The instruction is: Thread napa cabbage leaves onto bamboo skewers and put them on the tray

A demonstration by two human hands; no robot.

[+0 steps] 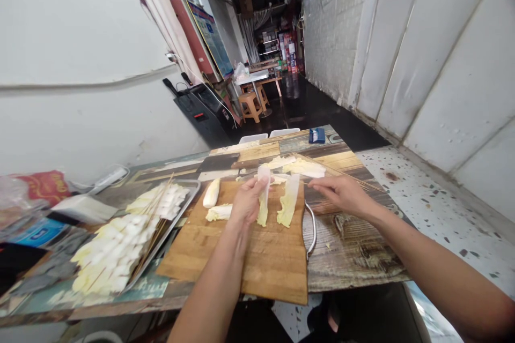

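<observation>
My left hand (248, 195) pinches a strip of napa cabbage leaf (263, 214), white at the top and yellow-green and frilly at the bottom, above the wooden cutting board (269, 265). To its right, another cabbage leaf strip (288, 206) hangs or lies over the board; I cannot tell which. My right hand (338, 190) is closed on a thin bamboo skewer (304, 183) that points left toward that strip. More cabbage pieces, a rolled one (211, 193) and a frilly one (219, 213), lie on the board's far left part.
Left of the board, a metal tray (189, 195) bears many skewered cabbage pieces (120, 241). Loose leaves (303, 168) and bamboo skewers (358, 178) lie beyond the board. A blue packet (317, 135) sits at the table's far edge. The board has a metal handle (311, 228).
</observation>
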